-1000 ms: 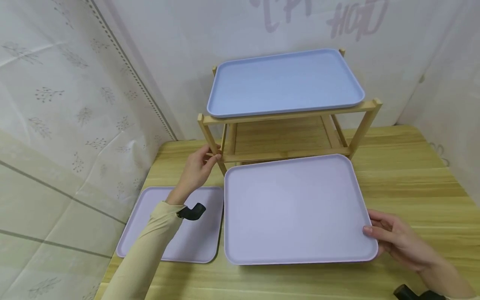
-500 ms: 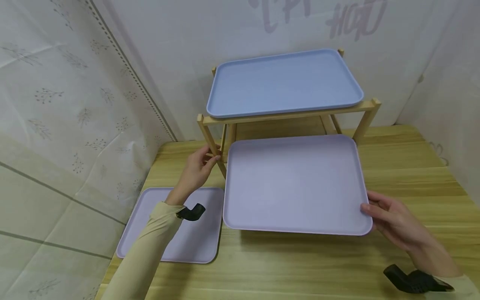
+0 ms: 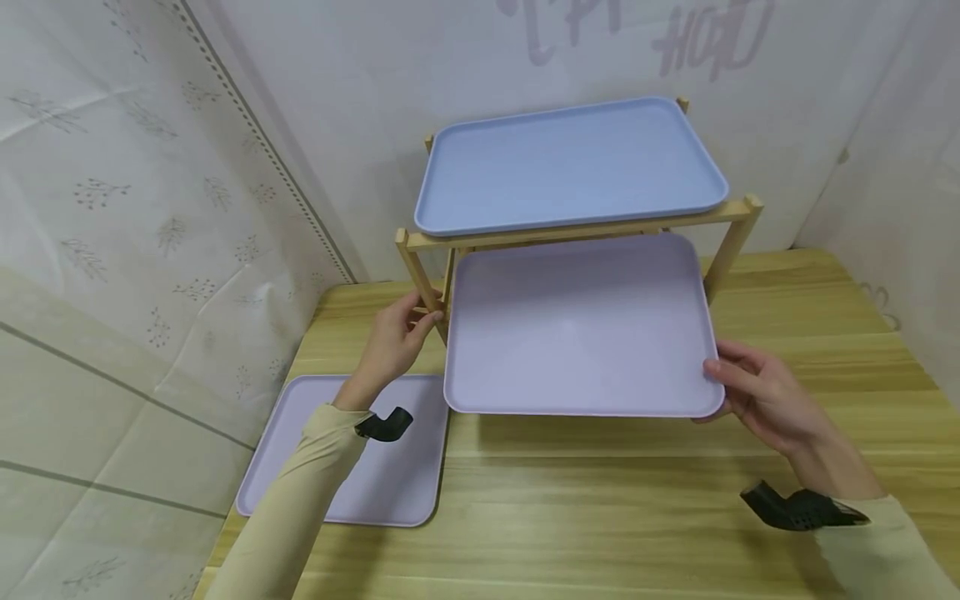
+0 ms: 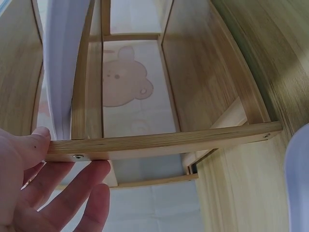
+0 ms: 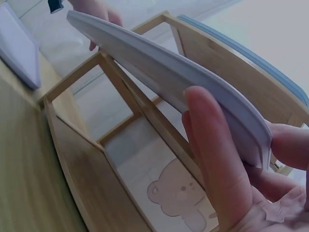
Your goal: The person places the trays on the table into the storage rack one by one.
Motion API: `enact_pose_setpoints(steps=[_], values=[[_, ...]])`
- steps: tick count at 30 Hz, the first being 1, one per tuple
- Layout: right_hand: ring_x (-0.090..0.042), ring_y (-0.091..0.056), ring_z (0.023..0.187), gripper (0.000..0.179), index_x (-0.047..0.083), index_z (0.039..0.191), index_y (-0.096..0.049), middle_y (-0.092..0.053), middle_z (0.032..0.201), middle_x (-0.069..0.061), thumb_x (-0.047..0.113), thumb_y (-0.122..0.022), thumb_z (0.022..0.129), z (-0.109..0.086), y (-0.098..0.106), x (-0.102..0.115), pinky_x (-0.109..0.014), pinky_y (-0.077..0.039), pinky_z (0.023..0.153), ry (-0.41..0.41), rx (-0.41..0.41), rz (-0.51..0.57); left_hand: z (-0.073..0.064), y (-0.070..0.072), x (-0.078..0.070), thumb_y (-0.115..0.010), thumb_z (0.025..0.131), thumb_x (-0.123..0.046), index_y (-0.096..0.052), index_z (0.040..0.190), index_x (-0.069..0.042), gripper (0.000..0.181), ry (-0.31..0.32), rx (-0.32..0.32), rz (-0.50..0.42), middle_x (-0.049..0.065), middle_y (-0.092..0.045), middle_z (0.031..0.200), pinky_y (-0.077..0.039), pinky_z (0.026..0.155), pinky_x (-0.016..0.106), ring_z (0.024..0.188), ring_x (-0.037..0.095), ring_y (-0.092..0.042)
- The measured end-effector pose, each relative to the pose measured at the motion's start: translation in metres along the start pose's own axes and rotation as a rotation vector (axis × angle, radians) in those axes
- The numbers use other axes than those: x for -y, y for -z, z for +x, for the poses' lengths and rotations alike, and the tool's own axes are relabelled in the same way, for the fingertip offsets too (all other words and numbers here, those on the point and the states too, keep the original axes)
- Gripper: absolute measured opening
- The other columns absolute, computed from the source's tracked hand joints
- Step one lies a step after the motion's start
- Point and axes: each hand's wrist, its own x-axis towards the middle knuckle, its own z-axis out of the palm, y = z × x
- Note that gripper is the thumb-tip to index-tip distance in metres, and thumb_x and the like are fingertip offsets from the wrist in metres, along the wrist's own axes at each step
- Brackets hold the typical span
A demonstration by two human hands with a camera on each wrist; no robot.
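Note:
My right hand (image 3: pixel 768 400) pinches the right edge of a lilac tray (image 3: pixel 581 333), thumb on top and fingers beneath. The tray is partly inside the middle level of a wooden rack (image 3: pixel 731 246), tilted with its near edge projecting out over the table. In the right wrist view, fingers lie on both faces of the tray (image 5: pixel 159 63). My left hand (image 3: pixel 397 333) grips the rack's front left leg; the left wrist view has the thumb and fingers on either side of that wooden post (image 4: pixel 159 145). The tray's far edge is hidden under the top level.
On the rack's top level lies a blue tray (image 3: pixel 570 167). A second lilac tray (image 3: pixel 397 475) rests on the wooden table (image 3: pixel 600 517) at the left, partly under my left forearm. Pale patterned cloth (image 3: pixel 150 208) hangs at the left and behind the rack.
My right hand has pushed the lilac tray forward and up, from in front of the rack into its middle level. The left hand has stayed on the rack leg.

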Motion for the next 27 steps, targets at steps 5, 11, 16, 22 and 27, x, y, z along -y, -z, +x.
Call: enact_pose_setpoints(steps=[5,11,16,22,27], values=[[-0.026,-0.072,0.094,0.047,0.004,0.132,-0.057,-0.068,0.119,-0.011,-0.011,-0.027,0.1,0.012,0.0,0.004,-0.039,-0.059,0.068,-0.005,-0.046,0.022,0.0,0.0,0.0,-0.06,0.094,-0.005,-0.061,0.119,0.003,0.026,0.006,-0.002,-0.01,0.021,-0.07,0.108,-0.059,0.076,0.044,0.09,0.036,-0.071],[-0.026,-0.07,0.1,0.045,-0.001,0.131,-0.057,-0.066,0.12,-0.014,-0.01,-0.025,0.101,0.021,0.004,0.004,-0.039,-0.059,0.075,-0.001,-0.075,0.142,0.0,-0.002,0.0,-0.06,0.094,-0.006,-0.061,0.119,0.002,0.026,0.012,0.005,-0.016,0.019,-0.07,0.107,-0.058,0.076,0.046,0.09,0.038,-0.07],[-0.028,-0.067,0.107,0.044,-0.005,0.134,-0.052,-0.063,0.126,-0.017,-0.013,-0.025,0.1,0.021,0.005,0.002,-0.039,-0.056,0.084,0.063,-0.106,0.255,-0.001,-0.002,0.0,-0.06,0.095,-0.008,-0.061,0.12,0.001,0.027,0.016,0.014,0.0,0.018,-0.071,0.108,-0.058,0.077,0.046,0.091,0.034,-0.071],[-0.029,-0.066,0.108,0.052,-0.01,0.14,-0.04,-0.06,0.126,-0.022,-0.026,-0.031,0.091,0.021,-0.004,0.0,-0.035,-0.054,0.089,0.212,-0.162,0.189,-0.001,-0.001,-0.001,-0.059,0.095,-0.007,-0.06,0.12,0.002,0.026,0.019,0.021,-0.003,0.018,-0.071,0.108,-0.058,0.078,0.045,0.092,0.034,-0.071],[-0.02,-0.066,0.108,0.061,-0.008,0.139,-0.041,-0.059,0.128,-0.015,-0.03,-0.047,0.083,0.025,-0.019,-0.006,-0.032,-0.057,0.08,0.288,-0.343,-0.058,-0.001,0.001,-0.001,-0.059,0.095,-0.007,-0.06,0.12,0.002,0.026,0.027,0.02,0.005,0.017,-0.071,0.107,-0.058,0.078,0.045,0.091,0.033,-0.071]])
